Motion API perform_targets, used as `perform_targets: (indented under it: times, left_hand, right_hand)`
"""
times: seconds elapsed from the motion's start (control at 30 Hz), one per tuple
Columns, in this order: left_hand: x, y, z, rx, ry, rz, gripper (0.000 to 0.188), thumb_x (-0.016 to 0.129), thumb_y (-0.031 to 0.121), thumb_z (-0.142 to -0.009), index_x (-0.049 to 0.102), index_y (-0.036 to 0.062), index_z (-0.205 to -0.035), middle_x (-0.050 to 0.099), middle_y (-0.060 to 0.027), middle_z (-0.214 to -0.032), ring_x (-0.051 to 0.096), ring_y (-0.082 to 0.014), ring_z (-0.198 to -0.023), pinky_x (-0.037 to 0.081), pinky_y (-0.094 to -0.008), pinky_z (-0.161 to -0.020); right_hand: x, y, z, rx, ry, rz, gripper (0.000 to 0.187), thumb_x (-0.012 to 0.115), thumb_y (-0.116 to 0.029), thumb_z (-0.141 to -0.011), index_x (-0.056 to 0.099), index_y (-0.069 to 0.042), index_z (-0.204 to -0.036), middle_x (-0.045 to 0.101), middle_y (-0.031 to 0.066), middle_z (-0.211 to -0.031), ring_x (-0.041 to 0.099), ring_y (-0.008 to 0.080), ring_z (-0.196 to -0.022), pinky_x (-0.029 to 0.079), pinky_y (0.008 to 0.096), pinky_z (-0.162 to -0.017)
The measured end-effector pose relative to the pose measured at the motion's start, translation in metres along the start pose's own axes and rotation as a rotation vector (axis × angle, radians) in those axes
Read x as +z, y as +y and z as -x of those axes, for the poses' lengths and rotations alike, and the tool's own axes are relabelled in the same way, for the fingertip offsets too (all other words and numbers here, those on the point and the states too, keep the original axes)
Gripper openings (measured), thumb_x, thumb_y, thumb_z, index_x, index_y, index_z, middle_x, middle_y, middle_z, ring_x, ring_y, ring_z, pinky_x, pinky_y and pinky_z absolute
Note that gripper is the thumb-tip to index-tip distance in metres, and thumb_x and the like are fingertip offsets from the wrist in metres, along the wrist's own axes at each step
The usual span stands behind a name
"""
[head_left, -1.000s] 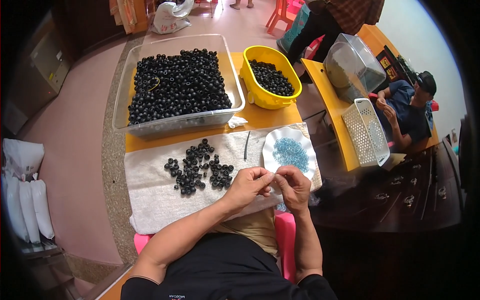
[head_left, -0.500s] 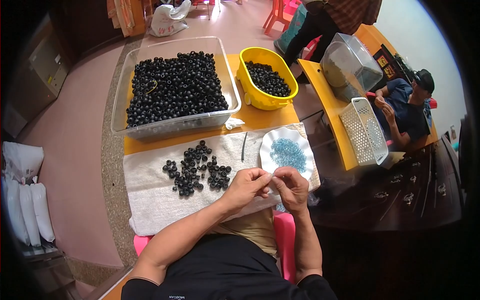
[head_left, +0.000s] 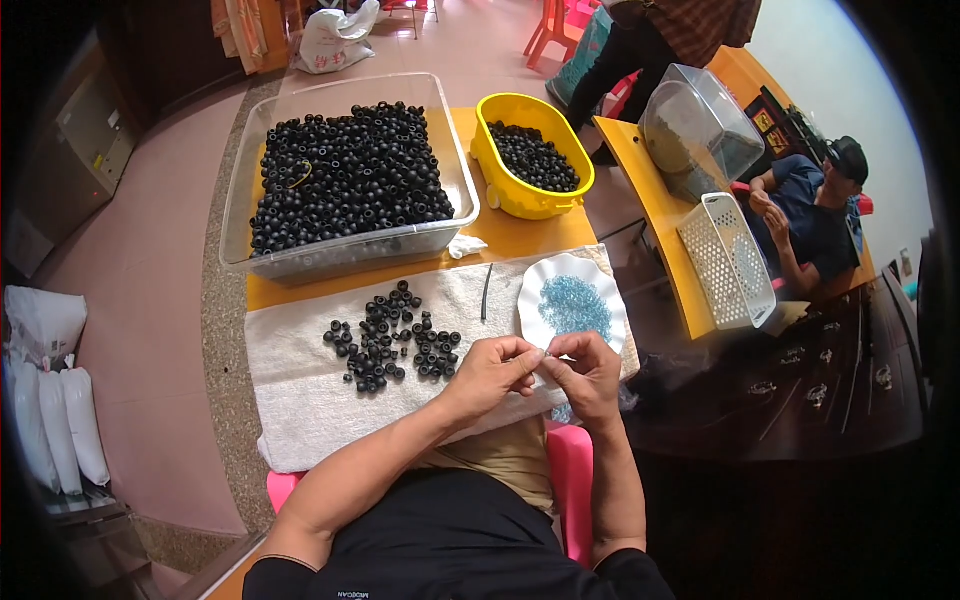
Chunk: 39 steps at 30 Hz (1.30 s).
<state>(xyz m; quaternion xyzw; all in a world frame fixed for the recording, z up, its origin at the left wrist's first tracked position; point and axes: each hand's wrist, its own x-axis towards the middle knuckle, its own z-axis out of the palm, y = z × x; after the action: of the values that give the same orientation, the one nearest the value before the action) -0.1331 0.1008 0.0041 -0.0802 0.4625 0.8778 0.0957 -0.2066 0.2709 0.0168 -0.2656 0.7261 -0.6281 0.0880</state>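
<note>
My left hand [head_left: 490, 372] and my right hand [head_left: 587, 377] meet at their fingertips by the near edge of a white scalloped plate [head_left: 531, 318]. Thumb and forefinger of each are pinched together; whatever lies between them is too small to make out. Small clear-blue pieces [head_left: 572, 306], like tiny rings, are heaped on the plate. Left of my hands, loose black beads [head_left: 376, 348] with wide holes are scattered on a pale towel [head_left: 295, 405]. A thin dark rod [head_left: 487, 293] lies between the beads and the plate.
Behind the towel stand a large clear tub [head_left: 460, 200] and a yellow basin [head_left: 545, 205], both holding black beads. A crumpled white scrap [head_left: 466, 246] lies before them. At right, a person [head_left: 810, 215] sits by another table with a white perforated basket [head_left: 715, 262]; another person stands behind.
The whole view has shifted very slightly. Both hands keep their pinch at almost the same spot, with only a tiny movement of the fingers.
</note>
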Motion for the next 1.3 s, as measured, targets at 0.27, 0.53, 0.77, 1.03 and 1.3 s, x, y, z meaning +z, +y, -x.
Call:
perform_targets:
  times: [0.27, 0.53, 0.77, 1.03, 1.3]
  left_hand:
    - [-0.003, -0.003, -0.003, 0.044, 0.009, -0.022, 0.023, 0.064, 0.023, -0.098, 0.066, 0.0008, -0.102, 0.063, 0.0001, -0.082, 0.06, -0.007, -0.07, 0.054, -0.023, -0.069]
    - [-0.001, 0.002, 0.001, 0.051, 0.032, -0.018, 0.022, 0.065, 0.024, -0.098, 0.066, 0.0013, -0.099, 0.063, 0.0003, -0.082, 0.06, -0.0068, -0.069, 0.054, -0.023, -0.069]
    - [0.001, -0.001, -0.001, 0.071, 0.043, -0.028, 0.023, 0.065, 0.025, -0.097, 0.066, 0.0019, -0.097, 0.063, 0.0006, -0.081, 0.059, -0.0064, -0.068, 0.052, -0.0224, -0.067]
    - [0.003, -0.009, 0.0, 0.057, 0.054, -0.052, 0.023, 0.065, 0.026, -0.098, 0.067, 0.0021, -0.098, 0.064, 0.0008, -0.079, 0.059, -0.0056, -0.068, 0.052, -0.022, -0.067]
    - [0.002, -0.012, -0.001, 0.01, 0.032, 0.042, 0.023, 0.065, 0.026, -0.098, 0.067, 0.0023, -0.1, 0.064, 0.0012, -0.08, 0.06, -0.0061, -0.068, 0.052, -0.0214, -0.067]
  right_hand:
    - [0.001, -0.003, -0.003, 0.028, -0.014, -0.02, 0.014, 0.075, -0.003, -0.083, 0.065, -0.001, -0.092, 0.065, 0.005, -0.087, 0.061, 0.0133, -0.08, 0.05, 0.028, -0.071]
    - [0.004, 0.002, 0.001, 0.055, 0.002, 0.119, 0.009, 0.065, -0.007, -0.09, 0.064, 0.0, -0.096, 0.064, 0.0074, -0.089, 0.061, 0.0159, -0.081, 0.049, 0.0306, -0.072]
    - [0.006, 0.001, 0.002, 0.028, 0.045, 0.104, 0.007, 0.064, -0.004, -0.089, 0.064, 0.0, -0.095, 0.064, 0.0089, -0.089, 0.061, 0.0187, -0.081, 0.049, 0.0317, -0.073]
    - [0.01, -0.003, 0.008, -0.051, 0.097, 0.094, 0.005, 0.066, -0.001, -0.086, 0.064, 0.0, -0.09, 0.063, 0.0087, -0.083, 0.061, 0.0197, -0.076, 0.048, 0.0324, -0.068]
    - [0.009, 0.001, 0.009, -0.16, 0.057, 0.116, 0.006, 0.067, 0.003, -0.085, 0.064, 0.001, -0.089, 0.062, 0.0073, -0.078, 0.059, 0.0188, -0.071, 0.047, 0.0325, -0.064]
